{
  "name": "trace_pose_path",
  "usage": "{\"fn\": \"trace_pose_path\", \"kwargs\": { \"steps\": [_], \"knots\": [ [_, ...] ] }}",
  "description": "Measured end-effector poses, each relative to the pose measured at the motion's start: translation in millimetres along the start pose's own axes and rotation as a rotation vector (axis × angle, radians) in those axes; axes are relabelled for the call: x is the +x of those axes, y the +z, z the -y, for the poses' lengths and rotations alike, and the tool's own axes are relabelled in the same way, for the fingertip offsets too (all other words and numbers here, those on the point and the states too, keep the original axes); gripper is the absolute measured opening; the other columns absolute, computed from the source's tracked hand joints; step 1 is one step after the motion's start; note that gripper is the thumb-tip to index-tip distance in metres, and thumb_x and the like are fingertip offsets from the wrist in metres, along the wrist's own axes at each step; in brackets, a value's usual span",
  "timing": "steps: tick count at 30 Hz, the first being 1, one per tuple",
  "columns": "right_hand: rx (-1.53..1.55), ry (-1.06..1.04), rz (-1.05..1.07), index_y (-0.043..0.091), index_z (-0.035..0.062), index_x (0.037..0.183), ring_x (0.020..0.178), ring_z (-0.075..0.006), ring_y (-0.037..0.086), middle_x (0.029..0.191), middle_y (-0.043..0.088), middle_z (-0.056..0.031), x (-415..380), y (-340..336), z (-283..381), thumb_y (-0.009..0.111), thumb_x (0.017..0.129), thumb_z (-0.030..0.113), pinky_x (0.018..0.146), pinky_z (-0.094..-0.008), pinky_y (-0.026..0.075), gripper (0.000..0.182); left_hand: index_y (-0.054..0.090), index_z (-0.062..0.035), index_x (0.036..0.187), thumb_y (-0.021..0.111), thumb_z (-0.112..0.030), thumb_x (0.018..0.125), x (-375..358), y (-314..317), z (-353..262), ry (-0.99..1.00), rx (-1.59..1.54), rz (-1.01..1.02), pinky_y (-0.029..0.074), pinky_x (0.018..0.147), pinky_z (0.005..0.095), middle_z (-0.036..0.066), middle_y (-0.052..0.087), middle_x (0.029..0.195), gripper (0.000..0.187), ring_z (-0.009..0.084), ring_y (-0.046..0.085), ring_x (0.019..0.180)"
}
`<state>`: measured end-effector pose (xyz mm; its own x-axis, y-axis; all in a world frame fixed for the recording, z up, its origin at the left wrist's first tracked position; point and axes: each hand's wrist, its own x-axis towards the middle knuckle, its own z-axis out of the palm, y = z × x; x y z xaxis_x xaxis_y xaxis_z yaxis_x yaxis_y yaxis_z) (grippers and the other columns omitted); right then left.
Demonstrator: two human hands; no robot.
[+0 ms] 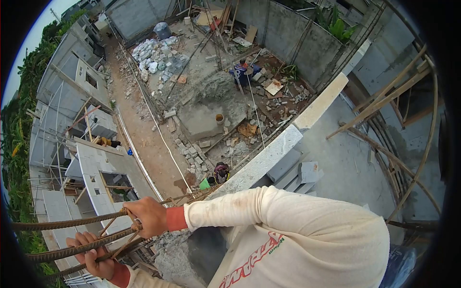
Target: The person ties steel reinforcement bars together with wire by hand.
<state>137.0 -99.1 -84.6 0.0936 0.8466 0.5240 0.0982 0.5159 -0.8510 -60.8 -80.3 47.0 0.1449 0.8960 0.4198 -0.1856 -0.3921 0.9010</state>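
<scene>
Three ribbed steel bars [77, 222] run in from the left edge, joined by thinner bent steel pieces. My right hand [145, 217], in a cream sleeve with a red cuff, is closed on the rebar at the end of the upper bar, beside a thin bent piece. Lower and further left, my left hand [91, 254] has its fingers curled round the middle bar, its thumb towards me. Below the hands, rough grey concrete [174, 257] shows beside my shirt.
A pale block wall top [259, 158] runs diagonally beside me. Far below are rubble, a mortar heap [213, 108], one person [242, 74] near bricks and another person [221, 174] near the wall. Wooden poles [384, 103] lean at right. Unfinished walls stand at left.
</scene>
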Motion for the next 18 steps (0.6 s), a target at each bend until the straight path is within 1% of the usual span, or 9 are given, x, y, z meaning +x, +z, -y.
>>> {"fn": "trace_pose_path", "kwargs": {
  "steps": [2,5,7,10,13,18],
  "knots": [
    [-0.015,-0.004,-0.005,0.055,-0.0028,0.099,0.069,-0.0450,0.062,0.071,0.060,-0.0178,-1,1,-2,0.077,0.066,0.013,0.060,-0.0487,0.047,0.042,0.033,-0.0062,0.098,0.052,-0.005,0.075,0,-1,1,-0.001,0.005,-0.007,0.031,0.068,0.0297,0.006,0.030,0.081,0.029,0.0147,0.030,0.073],
    [-0.042,-0.017,-0.026,0.058,-0.0073,0.108,0.071,-0.0452,0.063,0.073,0.061,-0.0189,-2,3,-4,0.078,0.066,0.013,0.061,-0.0486,0.048,0.051,0.036,-0.0061,0.099,0.052,-0.005,0.074,-3,-3,3,-0.018,-0.018,-0.075,0.033,0.068,0.0289,0.005,0.031,0.081,0.029,0.0149,0.032,0.074],
    [-0.047,-0.029,-0.028,0.058,-0.0098,0.113,0.073,-0.0453,0.064,0.073,0.061,-0.0192,-2,1,-2,0.078,0.065,0.014,0.062,-0.0485,0.049,0.057,0.039,-0.0079,0.098,0.052,-0.001,0.072,-2,-10,3,-0.031,-0.060,-0.043,0.035,0.068,0.0277,0.004,0.033,0.084,0.030,0.0136,0.033,0.075],
    [-0.049,-0.080,-0.081,0.058,-0.0094,0.114,0.073,-0.0453,0.064,0.074,0.062,-0.0195,-3,5,-5,0.079,0.065,0.015,0.063,-0.0486,0.049,0.059,0.038,-0.0095,0.096,0.051,0.004,0.071,-2,-18,5,-0.053,-0.151,-0.017,0.035,0.068,0.0269,0.004,0.033,0.086,0.031,0.0122,0.032,0.075],
    [-0.044,-0.020,-0.025,0.058,-0.0074,0.112,0.073,-0.0462,0.064,0.074,0.063,-0.0203,-3,0,1,0.080,0.066,0.016,0.062,-0.0486,0.049,0.056,0.037,-0.0097,0.095,0.051,0.003,0.071,-2,-11,2,-0.054,-0.133,-0.018,0.034,0.068,0.0265,0.004,0.033,0.086,0.031,0.0121,0.032,0.075],
    [-0.055,-0.009,-0.022,0.058,-0.0046,0.107,0.071,-0.0479,0.062,0.072,0.061,-0.0209,-2,0,1,0.080,0.069,0.017,0.060,-0.0488,0.047,0.049,0.038,-0.0096,0.096,0.049,0.003,0.071,0,-10,4,-0.031,-0.145,0.013,0.033,0.067,0.0263,0.004,0.034,0.088,0.031,0.0113,0.031,0.072]
  ]
}}
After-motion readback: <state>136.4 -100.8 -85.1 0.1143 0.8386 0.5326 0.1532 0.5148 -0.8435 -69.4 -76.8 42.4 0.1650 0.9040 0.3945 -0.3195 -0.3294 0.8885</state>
